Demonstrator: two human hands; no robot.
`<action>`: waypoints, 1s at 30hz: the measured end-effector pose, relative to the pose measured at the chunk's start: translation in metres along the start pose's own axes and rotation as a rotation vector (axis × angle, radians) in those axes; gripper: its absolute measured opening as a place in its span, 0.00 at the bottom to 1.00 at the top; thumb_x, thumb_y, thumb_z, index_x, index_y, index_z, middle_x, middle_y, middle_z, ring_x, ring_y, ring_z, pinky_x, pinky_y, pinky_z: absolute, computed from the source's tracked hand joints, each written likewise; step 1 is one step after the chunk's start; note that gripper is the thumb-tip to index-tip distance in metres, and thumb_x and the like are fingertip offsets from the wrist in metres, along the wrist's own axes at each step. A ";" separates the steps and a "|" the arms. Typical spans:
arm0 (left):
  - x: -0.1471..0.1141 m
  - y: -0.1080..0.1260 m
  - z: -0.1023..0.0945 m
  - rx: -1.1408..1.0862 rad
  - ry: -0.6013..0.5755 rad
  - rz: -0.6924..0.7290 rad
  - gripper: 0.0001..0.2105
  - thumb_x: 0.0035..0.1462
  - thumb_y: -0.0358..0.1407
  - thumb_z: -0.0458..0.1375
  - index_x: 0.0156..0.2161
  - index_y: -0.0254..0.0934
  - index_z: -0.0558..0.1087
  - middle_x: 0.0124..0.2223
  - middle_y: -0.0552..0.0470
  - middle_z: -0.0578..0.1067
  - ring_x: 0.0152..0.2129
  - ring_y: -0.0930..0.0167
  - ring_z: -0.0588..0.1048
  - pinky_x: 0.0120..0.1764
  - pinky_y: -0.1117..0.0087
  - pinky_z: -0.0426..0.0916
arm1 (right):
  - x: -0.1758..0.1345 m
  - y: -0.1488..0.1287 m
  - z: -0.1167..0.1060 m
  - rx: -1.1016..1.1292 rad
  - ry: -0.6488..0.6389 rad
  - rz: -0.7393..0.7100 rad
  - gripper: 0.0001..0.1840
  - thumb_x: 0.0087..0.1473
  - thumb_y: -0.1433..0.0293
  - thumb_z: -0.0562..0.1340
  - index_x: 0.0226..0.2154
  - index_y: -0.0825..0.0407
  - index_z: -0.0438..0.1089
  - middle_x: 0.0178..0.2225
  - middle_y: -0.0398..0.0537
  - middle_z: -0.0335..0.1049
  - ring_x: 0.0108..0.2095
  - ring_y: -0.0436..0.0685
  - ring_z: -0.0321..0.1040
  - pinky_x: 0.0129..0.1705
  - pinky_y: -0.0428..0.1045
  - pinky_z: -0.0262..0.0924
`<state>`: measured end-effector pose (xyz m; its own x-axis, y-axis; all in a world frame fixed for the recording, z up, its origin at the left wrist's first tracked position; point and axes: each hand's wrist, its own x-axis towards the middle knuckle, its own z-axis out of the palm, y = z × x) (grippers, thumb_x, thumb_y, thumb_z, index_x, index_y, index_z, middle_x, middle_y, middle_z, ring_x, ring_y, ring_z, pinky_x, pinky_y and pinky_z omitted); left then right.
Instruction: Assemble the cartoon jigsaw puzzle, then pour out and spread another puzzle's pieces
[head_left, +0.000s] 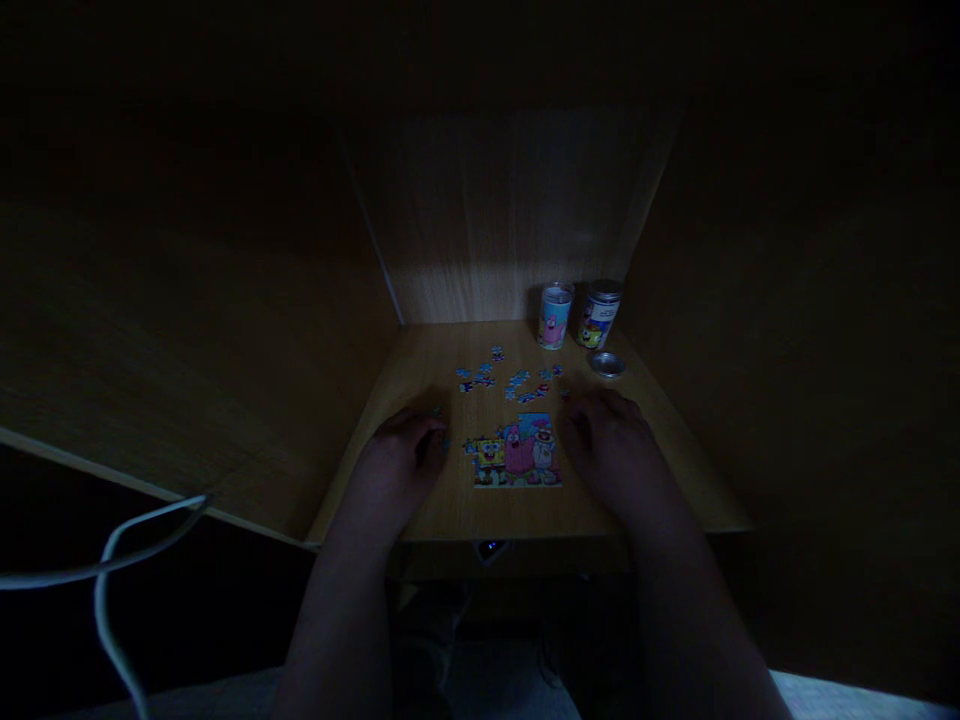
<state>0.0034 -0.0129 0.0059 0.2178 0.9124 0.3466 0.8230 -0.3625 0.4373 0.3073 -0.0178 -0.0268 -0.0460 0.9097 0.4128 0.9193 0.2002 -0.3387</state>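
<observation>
A partly joined jigsaw puzzle (pixel 517 455) with cartoon figures lies on the wooden shelf, its upper left edge uneven. At its left is my left hand (pixel 397 460), fingers curled in a pinch; a small bluish jigsaw piece (pixel 446 442) shows at the fingertips. My right hand (pixel 611 445) rests close by the puzzle's right edge, its fingers bent and closed; darkness hides what is in them, if anything. Behind the puzzle are loose pieces in two groups, one on the left (pixel 484 378) and one on the right (pixel 519 380).
A clear-topped can (pixel 553 318) and a second can (pixel 599 315) with cartoon prints stand at the back right. A round metal lid (pixel 607 364) lies before them. Wooden walls enclose the shelf on both sides and behind. A white cable (pixel 109 575) hangs at lower left.
</observation>
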 end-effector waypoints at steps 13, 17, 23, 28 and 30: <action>0.002 -0.003 0.000 -0.028 -0.009 -0.006 0.10 0.69 0.34 0.56 0.44 0.41 0.82 0.46 0.47 0.84 0.42 0.61 0.83 0.49 0.59 0.77 | 0.000 -0.001 0.000 -0.015 -0.005 -0.006 0.10 0.70 0.65 0.59 0.41 0.50 0.74 0.47 0.59 0.76 0.51 0.68 0.70 0.57 0.61 0.64; 0.006 0.002 -0.006 -0.032 0.027 -0.009 0.10 0.71 0.36 0.56 0.45 0.40 0.81 0.45 0.46 0.83 0.41 0.61 0.83 0.47 0.60 0.76 | -0.001 -0.002 0.000 -0.018 0.008 0.005 0.10 0.70 0.64 0.58 0.41 0.49 0.75 0.47 0.58 0.75 0.48 0.67 0.71 0.55 0.62 0.65; 0.044 0.018 -0.013 0.025 -0.011 0.096 0.11 0.71 0.34 0.56 0.44 0.40 0.82 0.45 0.44 0.82 0.41 0.61 0.82 0.48 0.59 0.75 | -0.002 -0.001 0.001 -0.013 0.028 -0.008 0.11 0.70 0.65 0.58 0.43 0.50 0.75 0.48 0.59 0.75 0.49 0.67 0.70 0.54 0.62 0.64; 0.108 0.021 0.002 0.260 -0.206 0.182 0.11 0.66 0.30 0.56 0.39 0.37 0.83 0.42 0.38 0.81 0.41 0.57 0.80 0.47 0.58 0.73 | -0.001 -0.003 0.000 -0.003 0.017 -0.013 0.10 0.70 0.65 0.58 0.43 0.50 0.75 0.47 0.59 0.75 0.50 0.67 0.70 0.56 0.62 0.65; 0.130 0.020 0.013 0.269 -0.250 0.213 0.09 0.63 0.29 0.59 0.36 0.38 0.83 0.39 0.40 0.82 0.41 0.57 0.79 0.48 0.58 0.72 | -0.001 -0.003 -0.001 -0.010 0.013 -0.005 0.10 0.70 0.65 0.58 0.42 0.50 0.75 0.48 0.60 0.75 0.49 0.68 0.70 0.56 0.63 0.65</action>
<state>0.0545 0.1009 0.0488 0.4908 0.8527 0.1787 0.8465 -0.5153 0.1339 0.3045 -0.0198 -0.0256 -0.0452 0.9038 0.4256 0.9228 0.2009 -0.3287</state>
